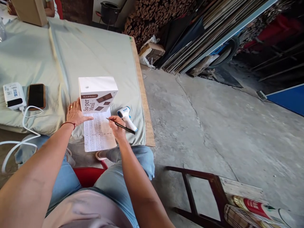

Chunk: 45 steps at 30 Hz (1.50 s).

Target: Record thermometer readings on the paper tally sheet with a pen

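A sheet of paper (pixel 98 136) covered in handwriting hangs partly over the table's front edge. On it rests my right hand (pixel 116 126), its fingers closed around a black pen (pixel 125 128) whose tip points left at the page. My left hand (pixel 77 114) lies with fingers stretched and thumb apart, the thumb across the paper and the fingers beside a white box (pixel 97 85) printed "Super Meal". That box stands at the paper's far end and hides part of it. Just right of my right hand lies a white and blue infrared thermometer (pixel 128 118).
A phone (pixel 36 96) and a white device (pixel 14 95) with a cable lie on the cloth-covered table (pixel 95 47) at left. Across it are a cardboard box (pixel 29 12) and another person's arm (pixel 49 8). A dark wooden stool (pixel 215 190) holding a bottle stands at lower right.
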{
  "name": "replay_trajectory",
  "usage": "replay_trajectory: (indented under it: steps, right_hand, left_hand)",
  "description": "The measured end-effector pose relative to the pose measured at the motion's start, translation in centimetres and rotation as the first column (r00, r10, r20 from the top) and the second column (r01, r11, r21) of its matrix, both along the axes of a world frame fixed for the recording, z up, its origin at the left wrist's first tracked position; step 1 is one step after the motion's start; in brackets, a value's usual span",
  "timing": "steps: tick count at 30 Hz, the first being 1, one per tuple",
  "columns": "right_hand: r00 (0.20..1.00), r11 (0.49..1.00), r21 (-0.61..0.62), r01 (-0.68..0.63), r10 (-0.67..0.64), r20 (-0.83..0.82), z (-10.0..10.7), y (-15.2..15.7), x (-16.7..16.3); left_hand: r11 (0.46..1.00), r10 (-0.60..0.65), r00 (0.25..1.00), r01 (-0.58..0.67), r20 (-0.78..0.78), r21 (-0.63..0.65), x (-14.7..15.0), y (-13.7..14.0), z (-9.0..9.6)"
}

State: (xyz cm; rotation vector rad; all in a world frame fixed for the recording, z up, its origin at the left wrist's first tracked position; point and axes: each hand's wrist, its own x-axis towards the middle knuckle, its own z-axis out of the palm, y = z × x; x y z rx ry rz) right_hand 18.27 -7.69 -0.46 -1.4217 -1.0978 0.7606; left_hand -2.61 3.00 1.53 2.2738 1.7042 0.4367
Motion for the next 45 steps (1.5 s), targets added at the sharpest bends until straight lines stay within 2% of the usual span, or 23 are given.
replay_trajectory:
  steps: [4, 8, 14, 27, 34, 41, 45]
  right_hand:
    - [0.995, 0.999, -0.001, 0.050, -0.050, 0.091, -0.9, 0.2, -0.7]
    - [0.991, 1.000, -0.020, 0.010, -0.008, 0.133, -0.8, 0.0, -1.0]
    - [0.984, 0.999, -0.023, -0.023, 0.027, 0.177, -1.1, 0.3, -1.0]
    - [0.970, 0.998, -0.054, -0.027, 0.039, 0.239, -1.7, 0.4, -0.9]
    - [0.973, 0.998, -0.043, -0.042, 0.051, 0.223, -1.5, 0.3, -0.8]
    - [0.967, 1.000, -0.005, 0.011, -0.009, 0.254, -1.6, 0.4, -0.9]
    - [0.966, 1.000, -0.013, -0.013, 0.016, 0.260, -1.7, 0.4, -0.9]
  left_hand:
    - [1.000, 0.000, 1.000, 0.000, 0.010, -0.016, 0.0, 0.0, 0.0]
    - [0.997, 0.028, 1.000, -0.028, -0.003, -0.069, 0.1, -0.1, 0.1]
    - [0.998, 0.019, 1.000, -0.018, 0.002, -0.058, 0.1, -0.2, 0.2]
    - [1.000, 0.003, 1.000, -0.003, 0.012, -0.018, 0.0, -0.1, -0.1]
    - [0.999, 0.007, 1.000, -0.007, 0.003, -0.041, 0.1, -0.2, 0.2]
    - [1.000, 0.011, 1.000, -0.010, 0.016, -0.021, 0.0, -0.1, -0.1]
    - [1.000, 0.009, 1.000, -0.008, 0.019, -0.013, 0.0, -0.1, -0.1]
